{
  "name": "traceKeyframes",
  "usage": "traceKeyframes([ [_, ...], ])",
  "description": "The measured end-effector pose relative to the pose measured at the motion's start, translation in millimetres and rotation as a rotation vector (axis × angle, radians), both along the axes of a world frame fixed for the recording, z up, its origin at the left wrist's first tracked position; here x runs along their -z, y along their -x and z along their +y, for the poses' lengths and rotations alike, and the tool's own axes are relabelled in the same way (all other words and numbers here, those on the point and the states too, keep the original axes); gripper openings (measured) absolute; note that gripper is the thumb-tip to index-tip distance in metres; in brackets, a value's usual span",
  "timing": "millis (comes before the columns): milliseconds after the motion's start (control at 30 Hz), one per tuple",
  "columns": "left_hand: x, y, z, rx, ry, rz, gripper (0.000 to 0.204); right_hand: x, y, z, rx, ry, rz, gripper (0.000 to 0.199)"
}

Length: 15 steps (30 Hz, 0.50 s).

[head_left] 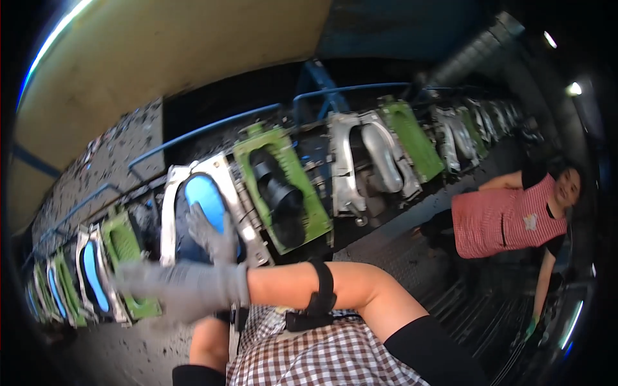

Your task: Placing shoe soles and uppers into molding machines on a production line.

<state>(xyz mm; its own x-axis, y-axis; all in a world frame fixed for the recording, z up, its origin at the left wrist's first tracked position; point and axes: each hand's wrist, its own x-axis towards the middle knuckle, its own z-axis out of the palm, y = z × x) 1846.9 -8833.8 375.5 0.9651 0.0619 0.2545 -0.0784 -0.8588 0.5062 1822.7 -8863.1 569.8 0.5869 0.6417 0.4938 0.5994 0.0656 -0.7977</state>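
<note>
My left hand [214, 239], in a grey glove, reaches up to a blue sole-shaped piece [205, 193] in an open silver metal shoe mould [168, 215]. Its fingers are stretched and apart, lying over or just in front of the blue piece; whether they touch it I cannot tell. Across the front, my right forearm extends leftward. My right hand [183, 291], also grey-gloved, is smeared by motion, so its fingers and anything in them cannot be made out. Hinged beside the silver mould is a green mould plate [315, 222] with a black shaped piece [283, 199] in it.
More silver and green moulds [412, 141] stand in a curving row both ways, some with blue pieces [93, 273]. Behind them run a blue rail [212, 132] and a debris-strewn ledge [138, 138]. A co-worker in a red-striped apron [496, 222] stands at right.
</note>
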Motion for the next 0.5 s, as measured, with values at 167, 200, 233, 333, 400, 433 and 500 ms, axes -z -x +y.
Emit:
traceKeyframes([
  [167,25,33,-38,0.317,-0.188,0.013,0.089,-18,23,-127,0.544,0.015,0.142,0.078],
  [200,1,32,-62,0.331,0.073,0.131,0.086,-11,27,-180,0.708,-0.084,0.204,0.066],
  [233,-31,33,-79,0.349,0.32,0.27,0.082,-11,46,-244,0.871,-0.197,0.257,0.054],
  [333,-20,17,-79,0.243,0.235,0.521,0.069,-22,116,-456,1.714,-0.216,0.132,0.026],
  [400,0,11,-89,0.284,0.237,0.512,0.059,-94,201,-592,1.865,-0.467,-0.195,0.023],
  [433,11,7,-89,0.314,0.228,0.494,0.056,-135,227,-623,1.892,-0.606,-0.377,0.04],
  [500,62,-16,-65,0.284,0.775,0.495,0.054,-209,239,-636,1.971,-0.903,-0.573,0.054],
])
